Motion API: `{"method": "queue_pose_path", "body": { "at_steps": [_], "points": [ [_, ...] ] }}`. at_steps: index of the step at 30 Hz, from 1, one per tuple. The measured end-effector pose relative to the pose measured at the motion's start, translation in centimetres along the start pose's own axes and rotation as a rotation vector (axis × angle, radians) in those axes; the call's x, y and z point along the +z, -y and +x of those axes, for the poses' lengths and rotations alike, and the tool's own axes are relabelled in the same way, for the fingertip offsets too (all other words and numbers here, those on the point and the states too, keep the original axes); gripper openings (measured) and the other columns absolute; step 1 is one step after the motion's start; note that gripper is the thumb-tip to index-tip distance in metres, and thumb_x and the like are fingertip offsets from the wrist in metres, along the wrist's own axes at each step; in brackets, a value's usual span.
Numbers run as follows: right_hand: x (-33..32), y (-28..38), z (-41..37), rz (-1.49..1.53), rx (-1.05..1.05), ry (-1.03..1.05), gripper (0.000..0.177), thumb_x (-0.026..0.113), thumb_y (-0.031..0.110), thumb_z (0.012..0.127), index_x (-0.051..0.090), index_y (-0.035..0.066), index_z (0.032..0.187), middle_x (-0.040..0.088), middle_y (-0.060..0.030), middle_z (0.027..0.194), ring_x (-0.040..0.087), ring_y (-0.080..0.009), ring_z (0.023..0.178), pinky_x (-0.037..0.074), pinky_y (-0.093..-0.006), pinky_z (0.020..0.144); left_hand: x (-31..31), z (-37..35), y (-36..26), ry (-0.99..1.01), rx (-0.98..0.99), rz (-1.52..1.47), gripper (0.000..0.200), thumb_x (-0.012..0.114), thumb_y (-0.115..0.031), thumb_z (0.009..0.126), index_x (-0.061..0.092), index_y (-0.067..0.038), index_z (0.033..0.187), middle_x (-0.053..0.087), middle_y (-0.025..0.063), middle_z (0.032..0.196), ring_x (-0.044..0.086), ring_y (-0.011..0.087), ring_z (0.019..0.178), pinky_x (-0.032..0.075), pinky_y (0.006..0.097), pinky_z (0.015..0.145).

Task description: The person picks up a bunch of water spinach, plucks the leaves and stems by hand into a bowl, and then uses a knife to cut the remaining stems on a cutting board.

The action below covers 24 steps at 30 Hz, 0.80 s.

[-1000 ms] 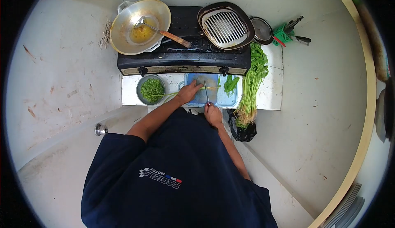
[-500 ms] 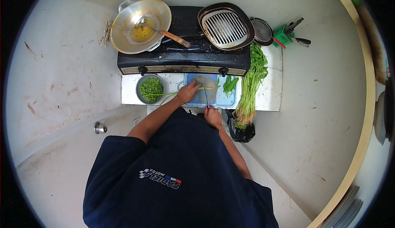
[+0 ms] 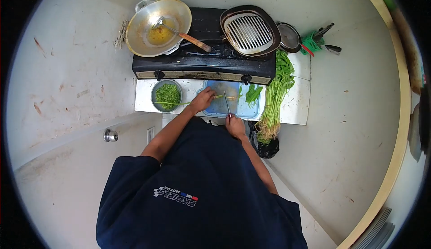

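Note:
My left hand [image 3: 203, 100] is closed around a few green vegetable stems [image 3: 182, 103]. Their long ends reach left across the grey bowl [image 3: 154, 97] of chopped greens [image 3: 168, 94], and the short ends point right over the blue tray [image 3: 254, 111]. In my right hand [image 3: 235, 125] is a knife [image 3: 227, 104], its blade pointing away from me, just right of the left fingers. Pale rooty ends [image 3: 233, 97] lie beside the blade. Loose green leaves [image 3: 253, 94] rest on the tray's right side.
A black stove [image 3: 204, 65] stands behind the tray, bearing a wok [image 3: 134, 37] with a spatula [image 3: 194, 41] and a grill pan [image 3: 274, 35]. To the right lies a bunch of leafy stems [image 3: 276, 98] above a black plastic bag [image 3: 268, 149]. A green basket [image 3: 310, 41] holds utensils.
My left hand has shifted slightly left relative to the knife. The long stem ends have swung up from below the bowl to lie across it. The whole view has shifted a little.

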State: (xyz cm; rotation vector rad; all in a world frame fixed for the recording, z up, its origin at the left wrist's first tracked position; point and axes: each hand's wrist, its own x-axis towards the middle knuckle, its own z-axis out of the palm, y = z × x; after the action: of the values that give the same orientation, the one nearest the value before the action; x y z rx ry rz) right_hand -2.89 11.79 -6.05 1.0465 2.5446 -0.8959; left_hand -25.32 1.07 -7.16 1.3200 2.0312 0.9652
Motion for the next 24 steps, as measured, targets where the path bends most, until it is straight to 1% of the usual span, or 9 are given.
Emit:
{"method": "queue_pose_path", "body": {
  "at_steps": [1,3,6,7,10,11,15,19,24],
  "points": [
    [-0.3,-0.3,-0.3,-0.035,0.004,0.008,0.039,0.053,0.038,0.099,0.065,0.001,0.101,0.07,-0.0303,0.083,0.069,-0.049,0.078,0.056,-0.0571,0.07,-0.8,0.0,-0.5,-0.016,-0.002,-0.013,0.014,0.06,-0.009,0.094,0.065,-0.002,0.106,0.057,0.0188,0.1,0.061,0.0437,0.092,0.051,0.0508,0.085],
    [-0.6,-1.1,-0.6,-0.106,0.007,0.022,0.037,0.055,0.038,0.098,0.064,0.003,0.103,0.07,-0.0284,0.084,0.069,-0.0486,0.078,0.057,-0.0558,0.069,-2.3,0.1,-1.3,-0.066,-0.028,-0.029,0.013,0.062,-0.009,0.094,0.066,-0.001,0.104,0.058,0.0175,0.097,0.063,0.0394,0.089,0.052,0.0482,0.081],
    [-0.4,-2.2,0.1,-0.082,-0.137,-0.03,0.035,0.058,0.038,0.097,0.063,0.005,0.106,0.071,-0.0243,0.088,0.069,-0.0483,0.078,0.057,-0.0558,0.069,-4.6,0.0,-2.5,-0.088,-0.06,-0.046,0.012,0.065,-0.008,0.093,0.066,0.0,0.102,0.059,0.0161,0.095,0.065,0.0346,0.087,0.053,0.0448,0.079],
    [-0.4,-2.2,0.3,-0.082,-0.189,-0.072,0.033,0.062,0.034,0.094,0.061,0.005,0.109,0.07,-0.0204,0.096,0.069,-0.0449,0.085,0.056,-0.0554,0.071,-5.3,-0.2,-2.9,-0.086,-0.07,-0.051,0.012,0.066,-0.008,0.093,0.067,0.0,0.102,0.06,0.0157,0.095,0.066,0.0333,0.087,0.053,0.0438,0.079],
    [-1.4,-1.5,1.5,-0.144,-0.326,-0.165,0.032,0.066,0.028,0.09,0.061,0.006,0.113,0.066,-0.0188,0.101,0.067,-0.0413,0.092,0.054,-0.055,0.074,-7.2,-0.7,-4.5,-0.092,-0.053,-0.024,0.011,0.066,-0.007,0.092,0.067,-0.001,0.101,0.062,0.015,0.096,0.066,0.0317,0.089,0.053,0.0428,0.08],
    [-1.6,-1.2,2.0,-0.121,-0.332,-0.146,0.033,0.067,0.023,0.087,0.06,0.006,0.115,0.062,-0.0178,0.105,0.064,-0.0396,0.095,0.052,-0.054,0.077,-7.7,-0.9,-5.1,-0.103,-0.053,-0.018,0.011,0.066,-0.007,0.092,0.068,-0.001,0.101,0.062,0.0149,0.096,0.066,0.0317,0.09,0.054,0.0427,0.08],
    [-2.8,-0.2,3.0,-0.109,-0.385,-0.092,0.038,0.068,0.016,0.085,0.059,0.007,0.121,0.059,-0.0172,0.108,0.063,-0.0383,0.102,0.051,-0.0515,0.084,-8.8,-1.5,-7.6,-0.144,-0.054,-0.017,0.012,0.067,-0.006,0.091,0.068,-0.002,0.102,0.063,0.0147,0.096,0.067,0.0317,0.09,0.054,0.0425,0.081],
    [-2.5,-1.4,4.3,-0.06,-0.547,-0.101,0.039,0.069,0.017,0.085,0.062,0.006,0.122,0.058,-0.0168,0.108,0.062,-0.0385,0.102,0.052,-0.0476,0.086,-8.6,-2.2,-8.7,-0.189,-0.076,-0.044,0.014,0.067,-0.006,0.09,0.069,-0.002,0.104,0.063,0.0143,0.096,0.067,0.032,0.09,0.054,0.0427,0.081],
    [-4.1,-1.1,4.8,-0.108,-0.602,-0.016,0.037,0.07,0.016,0.084,0.063,0.007,0.119,0.059,-0.0164,0.111,0.061,-0.037,0.105,0.051,-0.0476,0.086,-7.7,-2.8,-9.5,-0.22,-0.131,-0.03,0.013,0.066,-0.008,0.091,0.07,-0.002,0.103,0.064,0.015,0.095,0.067,0.0338,0.09,0.054,0.0434,0.08]
  ]
}}
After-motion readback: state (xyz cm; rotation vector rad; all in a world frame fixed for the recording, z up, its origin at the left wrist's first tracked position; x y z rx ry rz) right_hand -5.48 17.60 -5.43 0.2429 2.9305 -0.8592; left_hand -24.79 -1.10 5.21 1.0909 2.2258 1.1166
